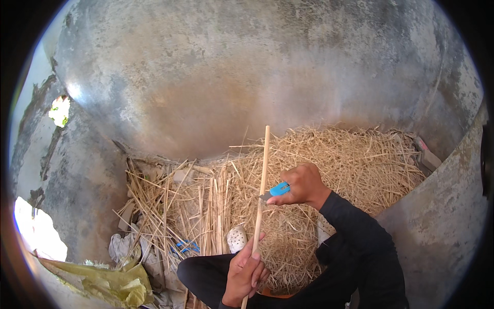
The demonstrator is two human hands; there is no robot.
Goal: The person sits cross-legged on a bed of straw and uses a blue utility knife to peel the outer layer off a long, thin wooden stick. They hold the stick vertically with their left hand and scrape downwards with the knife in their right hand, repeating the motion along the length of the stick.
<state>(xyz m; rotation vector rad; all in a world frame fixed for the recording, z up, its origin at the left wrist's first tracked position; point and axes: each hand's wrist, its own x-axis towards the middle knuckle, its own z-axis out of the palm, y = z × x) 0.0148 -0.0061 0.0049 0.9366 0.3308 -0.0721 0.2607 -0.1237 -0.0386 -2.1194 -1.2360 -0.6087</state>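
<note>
A long, pale wooden stick [265,160], looking like a bamboo strip, stands at a slight tilt in front of me. My left hand [248,273] is closed around its lower part. Higher up, my right hand [303,185] grips a blue utility knife [280,189]. The knife's grey blade [265,196] lies against the right side of the stick, a little below its middle. Most of the knife's handle is hidden inside my right fist.
Loose shavings [355,165] pile up ahead and to the right. Split strips [216,206] lie left of the stick. A white perforated shoe [236,239] is near my left hand. Yellowish plastic sheeting [110,286] lies lower left. A grey wall [247,67] rises behind.
</note>
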